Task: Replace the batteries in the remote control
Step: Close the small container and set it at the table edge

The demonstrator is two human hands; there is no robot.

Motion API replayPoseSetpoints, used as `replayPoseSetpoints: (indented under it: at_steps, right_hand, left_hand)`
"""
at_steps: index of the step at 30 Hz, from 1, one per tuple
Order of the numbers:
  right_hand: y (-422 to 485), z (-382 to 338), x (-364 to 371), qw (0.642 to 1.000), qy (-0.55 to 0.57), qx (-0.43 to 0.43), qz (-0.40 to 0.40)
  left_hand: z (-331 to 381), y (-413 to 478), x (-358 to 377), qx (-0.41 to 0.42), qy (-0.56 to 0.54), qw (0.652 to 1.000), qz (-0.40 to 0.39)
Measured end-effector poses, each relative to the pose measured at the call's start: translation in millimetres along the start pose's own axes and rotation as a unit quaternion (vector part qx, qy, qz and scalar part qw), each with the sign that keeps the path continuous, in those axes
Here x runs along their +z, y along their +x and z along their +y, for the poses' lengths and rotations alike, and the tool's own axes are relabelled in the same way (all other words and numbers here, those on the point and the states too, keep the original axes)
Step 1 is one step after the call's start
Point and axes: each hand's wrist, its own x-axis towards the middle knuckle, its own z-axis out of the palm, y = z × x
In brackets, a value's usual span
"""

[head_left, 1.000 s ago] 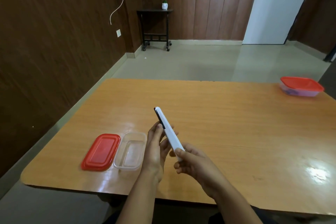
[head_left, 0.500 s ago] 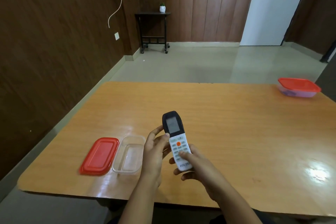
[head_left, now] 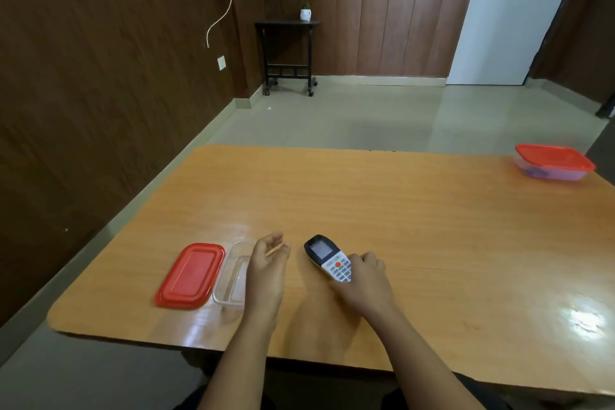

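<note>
A white remote control [head_left: 329, 259] with a black screen end and an orange button lies face up, low over or on the wooden table [head_left: 399, 210]. My right hand [head_left: 364, 283] grips its lower end. My left hand [head_left: 268, 268] hovers just left of the remote, fingers loosely apart, holding nothing. No batteries are visible.
A clear plastic box [head_left: 231, 280] stands open by my left hand, its red lid [head_left: 190, 275] lying beside it on the left. Another box with a red lid [head_left: 554, 161] sits at the far right corner. The table's front edge is near my forearms.
The remote turned from edge-on to face up, then came down toward the table in my right hand. My left hand let go of it and moved left.
</note>
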Motion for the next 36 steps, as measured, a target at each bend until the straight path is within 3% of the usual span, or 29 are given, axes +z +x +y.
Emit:
replayPoseSetpoints:
  at_steps: [7,10,14,23,25,26,28,30,33,36]
  right_hand:
    - [0.6,-12.3,7.1,0.993,-0.114,-0.023,0.027]
    - [-2.9,-26.0,7.0,0.988,-0.097,-0.094,0.072]
    - [-6.1,-42.7,12.2,0.982,-0.018,-0.181,0.052]
    - [-14.2,-42.5,5.6,0.976,0.037,-0.216,0.016]
    - [-18.4,-43.6,2.4,0.975,0.036,-0.221,0.016]
    - [-19.5,-44.6,2.6,0.974,0.042,-0.223,0.014]
    - [-19.8,-48.2,4.5,0.969,0.096,-0.225,0.013]
    - [-19.7,-54.0,6.4,0.956,0.211,-0.203,0.002]
    - [-21.0,-63.7,7.7,0.919,0.370,-0.117,-0.072]
    - [-24.8,-67.2,12.5,0.880,0.457,-0.037,-0.121]
  left_hand:
    - [-5.0,30.6,-67.8,0.045,0.174,0.980,0.086]
    - [-12.2,55.3,-110.9,0.023,0.307,0.938,0.158]
    - [-39.4,68.9,-146.0,-0.050,0.495,0.864,0.079]
    - [-30.9,62.2,-149.3,-0.019,0.540,0.835,0.107]
    - [-20.2,58.3,-150.6,-0.020,0.503,0.855,0.128]
    - [-12.0,54.6,-150.0,-0.022,0.440,0.886,0.144]
    - [6.7,46.3,-142.3,-0.010,0.229,0.958,0.174]
    - [23.8,35.0,-125.1,-0.030,-0.002,0.992,0.119]
    - [29.0,16.6,-93.2,-0.131,-0.214,0.967,-0.049]
    - [18.9,-1.4,-62.7,-0.197,-0.171,0.960,-0.104]
